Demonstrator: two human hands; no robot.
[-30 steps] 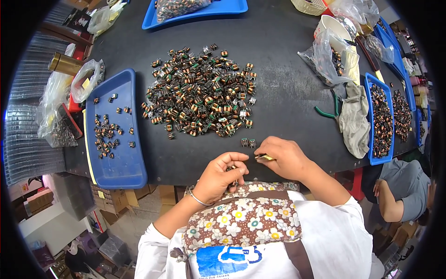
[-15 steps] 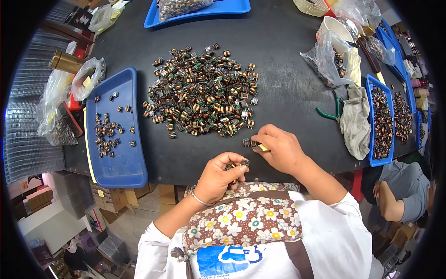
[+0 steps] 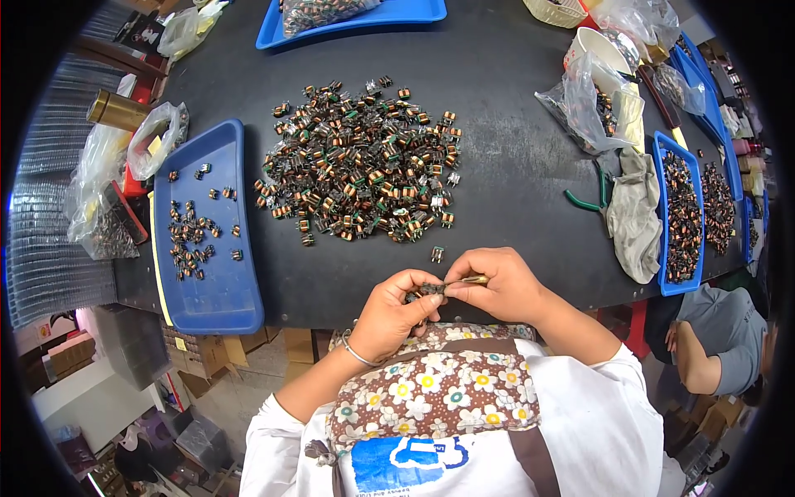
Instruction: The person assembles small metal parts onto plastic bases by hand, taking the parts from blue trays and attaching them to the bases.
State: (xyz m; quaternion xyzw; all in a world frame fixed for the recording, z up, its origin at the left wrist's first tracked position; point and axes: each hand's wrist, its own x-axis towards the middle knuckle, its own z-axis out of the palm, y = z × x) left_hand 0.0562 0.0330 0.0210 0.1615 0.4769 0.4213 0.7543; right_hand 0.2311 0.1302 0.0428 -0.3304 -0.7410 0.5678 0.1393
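Note:
Close to my body, my left hand (image 3: pixel 399 305) is closed around a few small dark copper-wound coils (image 3: pixel 426 290). My right hand (image 3: pixel 494 286) meets it, fingertips pinched at the end of one of these coils. A slim yellowish tool (image 3: pixel 474 280) lies in the right hand's grip; its kind is unclear, as the fingers cover most of it. On the dark table just beyond the hands stands a single coil (image 3: pixel 437 254). Farther off is a large heap of the same coils (image 3: pixel 356 166), with copper, green and black parts.
At left, a blue tray (image 3: pixel 211 302) holds scattered coils. To the right lie green-handled pliers (image 3: pixel 590 201), a grey cloth (image 3: pixel 633 219), a bag of parts (image 3: pixel 592 108) and a blue tray full of coils (image 3: pixel 698 273). Another blue tray (image 3: pixel 406 12) sits at the far edge. A person (image 3: pixel 725 340) is at right.
My right hand has come from the table toward me and now touches the coils in my left hand. A coil beside its fingers has left the table. My left hand has barely moved.

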